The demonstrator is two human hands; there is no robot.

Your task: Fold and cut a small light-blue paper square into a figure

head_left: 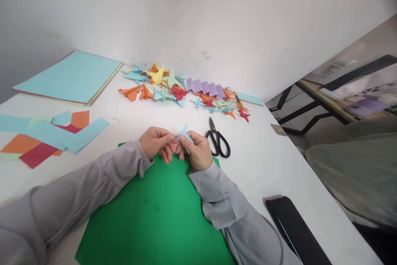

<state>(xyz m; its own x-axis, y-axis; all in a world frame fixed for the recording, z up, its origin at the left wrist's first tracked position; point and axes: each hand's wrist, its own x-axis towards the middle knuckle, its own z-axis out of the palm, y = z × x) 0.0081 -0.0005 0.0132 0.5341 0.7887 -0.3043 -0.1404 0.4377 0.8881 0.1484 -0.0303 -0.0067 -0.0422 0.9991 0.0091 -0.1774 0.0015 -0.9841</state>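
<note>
Above the far part of a green sheet (155, 211), both hands meet around a small light-blue folded paper piece (185, 132) with a pointed tip sticking up. My left hand (159, 142) pinches its left end between thumb and forefinger. My right hand (198, 149) is closed on its right side, thumb on top. The fingers cover much of the folds. Just right of my right hand lie black-handled scissors (221, 143), blades pointing away.
Many folded paper shapes (158, 75) in mixed colours lie along the wall, beside a purple pleated strip (205, 88). Coloured paper strips (49, 132) are at left, below a stack of sheets (71, 77). A black phone-like object (294, 227) lies near the right edge.
</note>
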